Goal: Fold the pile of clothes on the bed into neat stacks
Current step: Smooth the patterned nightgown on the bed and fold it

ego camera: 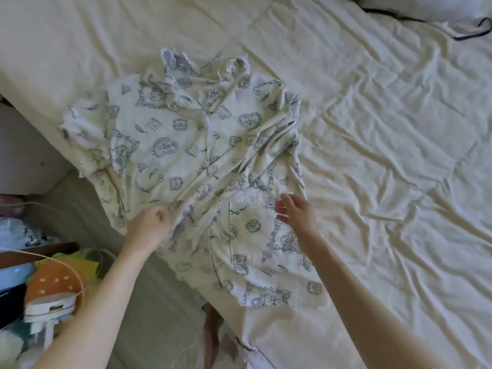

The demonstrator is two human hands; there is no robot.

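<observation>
A cream pyjama shirt [186, 145] with a blue-grey print lies spread face up across the near left corner of the bed [386, 129], collar at the far end, hem hanging toward me. Its right side is bunched in folds. My left hand [151, 225] pinches a ridge of the shirt's fabric near the button line, low on the left panel. Just above the lower right panel, my right hand [295, 211] hovers with fingers spread and relaxed, gripping nothing.
The cream sheet is wrinkled to the right. A white pillow [426, 6] and a dark-edged cloth [471, 27] lie at the far right corner. Beside the bed on the left stand a burger-shaped cushion [53, 283], a white device [48, 312] and cables.
</observation>
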